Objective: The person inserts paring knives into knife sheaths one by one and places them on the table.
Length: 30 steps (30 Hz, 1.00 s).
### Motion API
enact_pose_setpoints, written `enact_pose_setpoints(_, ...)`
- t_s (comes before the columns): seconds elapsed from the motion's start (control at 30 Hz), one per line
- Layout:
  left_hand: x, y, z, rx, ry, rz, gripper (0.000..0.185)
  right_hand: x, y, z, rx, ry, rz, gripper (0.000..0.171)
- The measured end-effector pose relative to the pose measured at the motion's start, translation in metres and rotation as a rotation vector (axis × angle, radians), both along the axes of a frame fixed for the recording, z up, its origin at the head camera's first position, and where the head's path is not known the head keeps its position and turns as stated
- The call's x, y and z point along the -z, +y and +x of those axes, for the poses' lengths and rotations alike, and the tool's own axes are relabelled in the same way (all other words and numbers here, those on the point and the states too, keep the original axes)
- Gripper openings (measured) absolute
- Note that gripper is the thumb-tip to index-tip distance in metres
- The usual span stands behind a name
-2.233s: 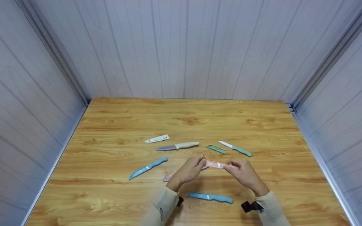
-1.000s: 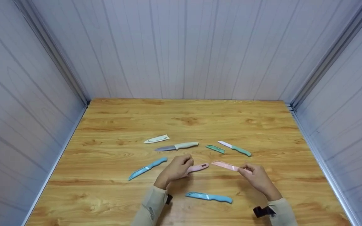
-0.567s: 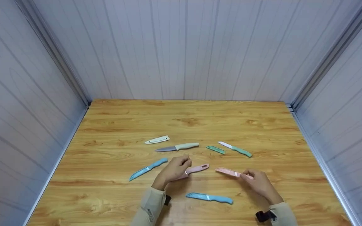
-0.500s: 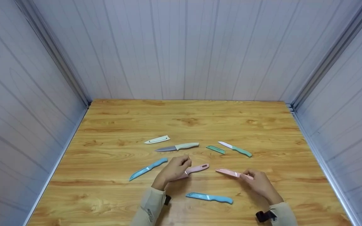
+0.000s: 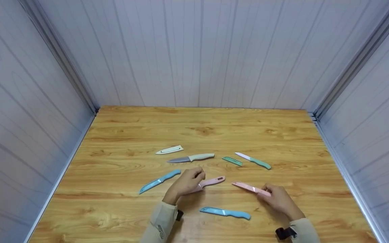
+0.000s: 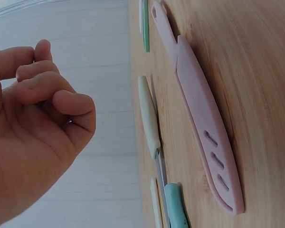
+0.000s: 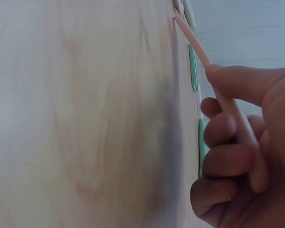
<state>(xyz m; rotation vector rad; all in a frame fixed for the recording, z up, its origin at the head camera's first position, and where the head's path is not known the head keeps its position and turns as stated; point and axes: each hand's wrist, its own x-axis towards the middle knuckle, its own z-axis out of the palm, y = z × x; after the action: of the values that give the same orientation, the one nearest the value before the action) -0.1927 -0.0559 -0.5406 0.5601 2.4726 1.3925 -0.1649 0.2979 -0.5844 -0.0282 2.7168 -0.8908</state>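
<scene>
My right hand [image 5: 279, 199] pinches one end of a slim pink knife [image 5: 248, 187] between thumb and curled fingers. Its free end points left, low over the wooden table [image 5: 214, 131]. In the right wrist view the pink knife [image 7: 194, 42] shows edge-on as a thin strip running from the right hand [image 7: 247, 156]. My left hand [image 5: 187, 182] rests on the table with its fingers loosely curled and holds nothing. It lies over the near end of a second pink knife [image 5: 211, 182] in its slotted sheath. In the left wrist view that sheathed knife [image 6: 199, 109] lies flat beside the left hand [image 6: 42, 104].
On the table lie a cream knife [image 5: 191, 157], a cream sheath [image 5: 169, 150], a green sheath [image 5: 232, 161], a green-handled knife [image 5: 253, 161] and two blue knives [image 5: 159, 180] [image 5: 225, 212]. Grey panel walls enclose the table on three sides.
The hands, which held the pink knife together, have parted. My right hand carried it right and down towards the table; my left hand let go and settled by the sheathed pink knife.
</scene>
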Motion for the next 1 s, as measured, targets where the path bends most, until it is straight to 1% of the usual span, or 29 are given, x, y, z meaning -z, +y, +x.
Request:
enact_pose_setpoints(0.07, -0.0004, -0.0004, 0.0000, 0.001, -0.001, 0.002, 0.022, 0.0007, -0.0002, 0.0002, -0.019, -0.001, 0.021, 0.014)
enact_pose_setpoints(0.23, 0.0009, -0.0006, -0.0010, 0.008, 0.034, -0.004, 0.022, 0.0021, -0.0005, 0.0009, -0.078, 0.065, 0.078, 0.011)
enact_pose_setpoints(0.33, 0.0015, -0.0007, -0.0015, 0.008, 0.032, -0.009, 0.023, 0.0032, -0.0001, 0.0006, -0.099, 0.087, 0.110, 0.011)
enact_pose_setpoints(0.5, 0.0021, -0.0016, -0.0018, 0.006, 0.007, -0.013, 0.025, 0.0043, 0.0004, -0.0009, -0.116, 0.073, 0.122, 0.012)
enact_pose_setpoints(0.63, 0.0029, -0.0025, -0.0019, 0.007, 0.002, -0.019, 0.025, 0.0045, 0.0005, -0.0015, -0.124, 0.061, 0.132, 0.013)
enact_pose_setpoints(0.83, 0.0024, -0.0030, -0.0020, 0.005, -0.022, -0.033, 0.025, 0.0029, -0.0010, -0.0009, -0.118, 0.052, 0.131, 0.011)
enact_pose_setpoints(1.0, 0.0027, -0.0040, -0.0015, 0.011, -0.018, -0.028, 0.025, 0.0023, -0.0025, 0.0001, -0.115, 0.047, 0.134, 0.009)
